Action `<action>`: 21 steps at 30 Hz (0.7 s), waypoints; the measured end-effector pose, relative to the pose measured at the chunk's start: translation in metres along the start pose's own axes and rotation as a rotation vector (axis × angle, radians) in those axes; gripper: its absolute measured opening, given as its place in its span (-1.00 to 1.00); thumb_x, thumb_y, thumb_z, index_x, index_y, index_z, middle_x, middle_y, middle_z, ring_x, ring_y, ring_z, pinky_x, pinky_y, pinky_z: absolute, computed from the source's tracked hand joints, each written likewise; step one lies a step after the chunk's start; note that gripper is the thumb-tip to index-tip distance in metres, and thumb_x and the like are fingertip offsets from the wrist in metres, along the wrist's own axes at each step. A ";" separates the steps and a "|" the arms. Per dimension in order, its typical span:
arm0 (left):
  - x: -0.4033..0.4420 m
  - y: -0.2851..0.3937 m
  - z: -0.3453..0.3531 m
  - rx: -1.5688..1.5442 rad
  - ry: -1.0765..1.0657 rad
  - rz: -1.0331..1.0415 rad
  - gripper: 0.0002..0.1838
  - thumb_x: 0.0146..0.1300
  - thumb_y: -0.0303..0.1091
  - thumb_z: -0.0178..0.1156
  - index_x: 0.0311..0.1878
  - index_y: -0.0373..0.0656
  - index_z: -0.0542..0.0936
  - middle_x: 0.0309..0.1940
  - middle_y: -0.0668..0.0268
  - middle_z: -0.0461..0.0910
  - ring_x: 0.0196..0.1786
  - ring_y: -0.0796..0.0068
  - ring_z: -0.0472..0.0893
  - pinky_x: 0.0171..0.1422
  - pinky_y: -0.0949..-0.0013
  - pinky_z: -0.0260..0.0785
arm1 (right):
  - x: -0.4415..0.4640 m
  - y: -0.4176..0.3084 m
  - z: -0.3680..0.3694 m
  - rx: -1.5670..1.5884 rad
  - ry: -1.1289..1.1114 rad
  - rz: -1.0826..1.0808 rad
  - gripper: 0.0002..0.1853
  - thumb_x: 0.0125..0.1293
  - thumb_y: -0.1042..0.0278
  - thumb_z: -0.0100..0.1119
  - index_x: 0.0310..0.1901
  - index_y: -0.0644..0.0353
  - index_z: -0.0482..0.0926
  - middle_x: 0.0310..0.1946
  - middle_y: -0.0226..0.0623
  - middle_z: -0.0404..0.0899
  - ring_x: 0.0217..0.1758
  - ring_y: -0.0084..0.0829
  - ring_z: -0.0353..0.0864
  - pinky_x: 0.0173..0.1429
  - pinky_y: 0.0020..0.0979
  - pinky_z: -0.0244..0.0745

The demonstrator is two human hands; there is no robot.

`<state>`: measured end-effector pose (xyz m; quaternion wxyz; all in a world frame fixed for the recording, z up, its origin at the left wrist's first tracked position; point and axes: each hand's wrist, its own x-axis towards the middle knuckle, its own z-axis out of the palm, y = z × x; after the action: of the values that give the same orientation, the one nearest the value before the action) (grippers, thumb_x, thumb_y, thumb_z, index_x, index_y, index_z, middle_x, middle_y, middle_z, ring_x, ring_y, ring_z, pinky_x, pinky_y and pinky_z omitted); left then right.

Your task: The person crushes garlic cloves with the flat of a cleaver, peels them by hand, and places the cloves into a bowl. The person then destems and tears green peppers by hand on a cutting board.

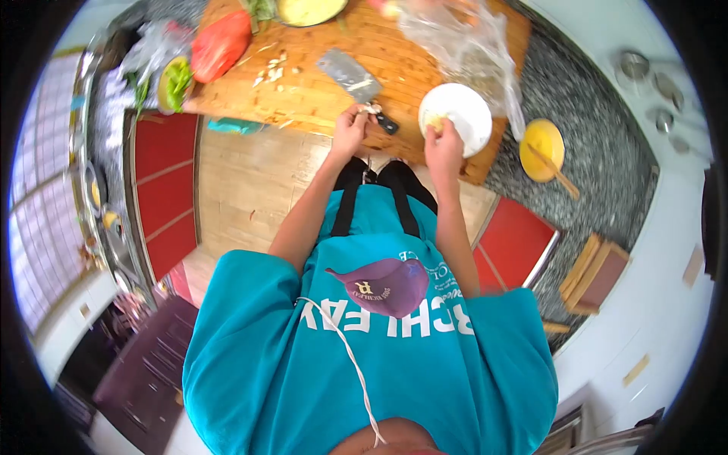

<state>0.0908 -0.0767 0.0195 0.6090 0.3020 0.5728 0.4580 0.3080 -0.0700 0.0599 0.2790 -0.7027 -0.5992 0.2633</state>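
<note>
My left hand is closed at the near edge of the wooden board, its fingertips pinching small whitish pieces that look like garlic. Right beside those fingers lies a cleaver, blade flat on the wood and black handle toward me. My right hand reaches over the rim of a white bowl, fingers pinched together. Pale yellow bits show at its fingertips; whether they are held or lie in the bowl is unclear. More whitish pieces are scattered on the board's left part.
Plastic bags, a red bag and a pan of yellow food sit on the board. A bowl of green vegetable is at left. On the right counter stands a yellow bowl with wooden utensil.
</note>
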 end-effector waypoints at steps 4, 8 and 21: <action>-0.023 0.029 -0.029 -0.145 0.192 -0.077 -0.74 0.36 -0.19 -0.06 -0.29 -0.14 0.52 -0.46 0.35 0.54 -0.53 0.59 0.36 -0.47 0.46 0.19 | -0.001 -0.057 0.036 0.222 -0.180 -0.218 -0.88 0.36 0.41 0.22 -0.19 0.28 0.61 -0.41 -0.02 0.68 -0.37 -0.07 0.71 -0.27 -0.18 0.56; -0.048 0.034 -0.080 -0.385 0.345 -0.035 -0.72 0.45 -0.17 0.00 -0.40 -0.06 0.45 -0.54 0.39 0.45 -0.54 0.59 0.33 -0.48 0.48 0.14 | -0.031 -0.129 0.090 0.351 -0.424 -0.346 -0.90 0.34 0.44 0.24 -0.19 0.27 0.63 -0.39 -0.04 0.69 -0.38 -0.15 0.73 -0.27 -0.25 0.59; -0.174 0.024 -0.382 -1.120 0.645 0.274 -0.82 0.49 -0.31 0.01 -0.15 -0.22 0.50 -0.41 0.34 0.48 -0.45 0.58 0.41 -0.42 0.51 0.28 | -0.214 -0.342 0.308 0.427 -0.891 -0.695 -0.67 0.29 0.51 0.30 0.08 0.27 0.54 -0.27 -0.15 0.56 -0.33 -0.27 0.60 -0.24 -0.30 0.56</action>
<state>-0.2735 -0.2844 0.0529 0.4082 -0.1425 0.3579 0.8276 -0.1773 -0.2150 0.0927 0.2057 -0.2161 -0.7868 0.5403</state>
